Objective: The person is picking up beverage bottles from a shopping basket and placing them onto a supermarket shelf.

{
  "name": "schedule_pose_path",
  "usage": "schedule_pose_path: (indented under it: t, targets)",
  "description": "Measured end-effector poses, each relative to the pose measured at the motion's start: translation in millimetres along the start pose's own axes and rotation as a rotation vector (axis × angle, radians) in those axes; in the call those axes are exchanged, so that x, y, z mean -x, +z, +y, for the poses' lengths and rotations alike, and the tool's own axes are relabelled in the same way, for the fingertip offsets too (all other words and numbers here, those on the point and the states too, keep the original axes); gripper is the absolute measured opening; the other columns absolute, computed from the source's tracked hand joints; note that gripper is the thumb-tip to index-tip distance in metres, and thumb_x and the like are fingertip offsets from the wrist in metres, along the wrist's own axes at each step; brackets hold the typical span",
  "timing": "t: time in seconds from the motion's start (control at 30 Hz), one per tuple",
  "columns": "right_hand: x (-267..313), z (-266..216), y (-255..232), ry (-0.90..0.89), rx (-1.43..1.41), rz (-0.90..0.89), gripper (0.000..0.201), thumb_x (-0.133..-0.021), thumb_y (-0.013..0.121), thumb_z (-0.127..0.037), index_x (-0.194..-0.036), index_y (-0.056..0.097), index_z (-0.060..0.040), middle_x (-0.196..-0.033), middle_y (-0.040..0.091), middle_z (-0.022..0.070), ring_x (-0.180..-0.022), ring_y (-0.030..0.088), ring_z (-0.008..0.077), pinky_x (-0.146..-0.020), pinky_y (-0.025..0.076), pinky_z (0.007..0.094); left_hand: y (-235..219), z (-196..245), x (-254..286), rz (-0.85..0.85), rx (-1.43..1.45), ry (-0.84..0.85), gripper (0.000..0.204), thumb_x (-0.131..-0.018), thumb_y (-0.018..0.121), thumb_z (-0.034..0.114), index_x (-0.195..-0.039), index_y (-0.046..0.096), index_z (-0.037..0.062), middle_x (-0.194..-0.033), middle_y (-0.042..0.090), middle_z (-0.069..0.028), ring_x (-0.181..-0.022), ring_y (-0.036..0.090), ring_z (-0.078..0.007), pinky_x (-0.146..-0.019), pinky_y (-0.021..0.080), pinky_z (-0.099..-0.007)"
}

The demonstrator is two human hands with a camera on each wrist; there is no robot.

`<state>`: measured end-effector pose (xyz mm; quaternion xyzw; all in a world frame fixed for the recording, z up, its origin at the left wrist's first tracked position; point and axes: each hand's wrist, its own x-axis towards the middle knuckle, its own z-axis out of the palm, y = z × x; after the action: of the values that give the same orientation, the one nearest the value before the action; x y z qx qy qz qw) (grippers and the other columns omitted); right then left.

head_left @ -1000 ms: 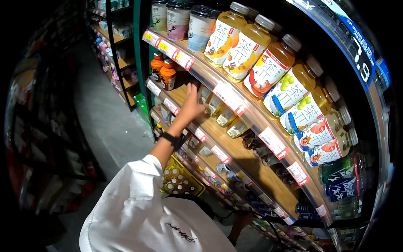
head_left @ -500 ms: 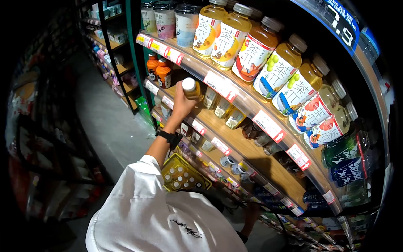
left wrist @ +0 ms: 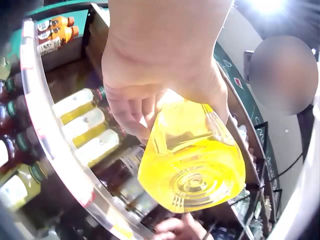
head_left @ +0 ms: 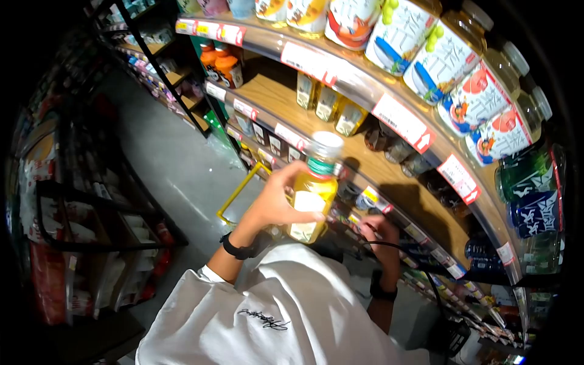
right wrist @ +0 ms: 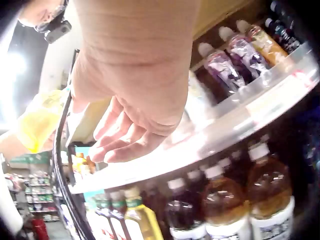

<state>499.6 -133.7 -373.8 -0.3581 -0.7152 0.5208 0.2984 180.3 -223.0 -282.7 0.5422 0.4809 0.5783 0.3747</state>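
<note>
- A person's left hand (head_left: 277, 204) holds a yellow drink bottle (head_left: 313, 193) clear of the store shelving, fingers and thumb wrapped round its lower body; the bottle stands near upright, silver cap (head_left: 326, 145) on top, tilted slightly toward the shelves.
- From the left wrist view, the bottle's base (left wrist: 192, 182) points down and outward from the grip, the liquid bright yellow and the label hidden.
- The right hand (head_left: 378, 230) hovers just right of and below the bottle, near the shelf edge (head_left: 389, 210), fingers loosely spread and holding nothing (right wrist: 125, 135); it does not touch the bottle.
- The wooden shelf (head_left: 286, 100) behind carries three similar pale bottles (head_left: 328, 104) and dark ones (head_left: 389, 146) further along.
- The upper shelf holds large tea bottles (head_left: 438, 58).
- A yellow basket (head_left: 240, 188) sits on the floor below, its contents hidden.
</note>
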Motion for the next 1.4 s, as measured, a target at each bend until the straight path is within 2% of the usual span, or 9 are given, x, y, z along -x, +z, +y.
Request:
schedule_pose_path:
  t: [0.2,0.37,0.43,0.57,0.67,0.87,0.97,1.1,1.4]
  targets:
    - [-21.9,-62.9,30.3,-0.137,-0.287,-0.416,0.064,-0.083,0.087,-0.033,-0.132,0.060,-0.0020,-0.111,0.073,0.0066,-0.104,0.068,0.0166,-0.093,0.053,0.0347,57.1,8.9,18.0,-0.106,-0.105,-0.059,0.076,-0.065,0.095,0.048,-0.116,0.061,0.0019,-0.096,0.071,-0.0147,-0.088,0.072,-0.0254,-0.080,0.055,-0.0364]
    - [-2.0,-83.0,41.0,-0.031,-0.217,-0.392,0.063,-0.077,0.089,-0.023,-0.128,0.059,-0.0030,-0.105,0.068,0.0024,-0.088,0.061,0.0077,-0.075,0.049,0.0256,65.6,6.3,17.7,-0.026,0.004,-0.095,0.067,-0.069,0.093,0.044,-0.110,0.062,0.0000,-0.088,0.069,-0.0126,-0.080,0.069,-0.0184,-0.073,0.054,-0.0334]
    - [2.3,-80.2,48.3,0.057,-0.267,-0.362,0.070,-0.074,0.086,-0.021,-0.134,0.056,0.0004,-0.125,0.066,0.0092,-0.117,0.061,0.0203,-0.105,0.046,0.0369,60.4,5.7,16.2,-0.096,-0.108,-0.176,0.062,-0.071,0.092,0.044,-0.104,0.063,0.0000,-0.082,0.067,-0.0126,-0.073,0.066,-0.0184,-0.067,0.051,-0.0348]
    - [7.7,-80.2,50.4,0.029,-0.295,-0.306,0.064,-0.076,0.081,-0.019,-0.132,0.057,0.0005,-0.124,0.065,0.0093,-0.114,0.062,0.0199,-0.103,0.046,0.0361,66.3,-0.1,16.2,-0.086,-0.157,-0.116,0.062,-0.071,0.091,0.045,-0.101,0.062,-0.0013,-0.079,0.066,-0.0153,-0.067,0.064,-0.0263,-0.064,0.050,-0.0379]
    - [10.8,-74.2,52.3,-0.144,-0.260,-0.229,0.055,-0.081,0.080,-0.019,-0.129,0.058,0.0004,-0.112,0.068,0.0080,-0.100,0.064,0.0142,-0.087,0.051,0.0303,63.8,9.1,10.9,-0.250,-0.204,-0.241,0.063,-0.080,0.089,0.027,-0.127,0.058,-0.0015,-0.105,0.070,-0.0102,-0.095,0.068,-0.0143,-0.084,0.055,-0.0306]
    - [7.5,-80.4,65.0,-0.043,-0.238,0.182,0.060,-0.077,0.076,-0.001,-0.133,0.053,0.0047,-0.115,0.069,0.0094,-0.099,0.067,0.0114,-0.083,0.054,0.0261,70.6,16.8,3.4,-0.120,-0.281,-0.151,0.071,-0.076,0.089,0.035,-0.125,0.060,-0.0066,-0.089,0.071,-0.0165,-0.078,0.070,-0.0227,-0.070,0.055,-0.0333]
    - [5.5,-92.8,65.8,-0.057,0.044,0.267,0.063,-0.071,0.086,-0.015,-0.126,0.062,0.0026,-0.084,0.067,0.0042,-0.075,0.063,0.0111,-0.068,0.051,0.0275,73.3,3.8,2.3,-0.130,-0.282,-0.245,0.069,-0.076,0.090,0.038,-0.119,0.064,-0.0083,-0.090,0.074,-0.0181,-0.078,0.073,-0.0256,-0.070,0.056,-0.0341]
    - [16.6,-80.8,49.6,-0.186,-0.121,0.106,0.087,-0.077,0.087,-0.024,-0.149,0.049,0.0052,-0.071,0.053,-0.0014,-0.061,0.045,0.0065,-0.055,0.037,0.0226,51.7,-17.5,-1.9,-0.253,0.496,-0.362,0.036,-0.095,0.075,0.013,-0.125,0.063,-0.0035,-0.102,0.074,-0.0048,-0.088,0.070,-0.0114,-0.071,0.058,-0.0280]
    - [21.4,-77.6,41.0,-0.107,-0.256,0.033,0.056,-0.094,0.068,-0.024,-0.139,0.054,0.0062,-0.081,0.064,0.0020,-0.071,0.053,0.0070,-0.070,0.044,0.0233,25.4,-17.4,-10.7,0.054,0.500,-0.152,0.052,-0.089,0.077,0.002,-0.136,0.054,-0.0042,-0.115,0.070,-0.0088,-0.101,0.069,-0.0160,-0.090,0.058,-0.0311]
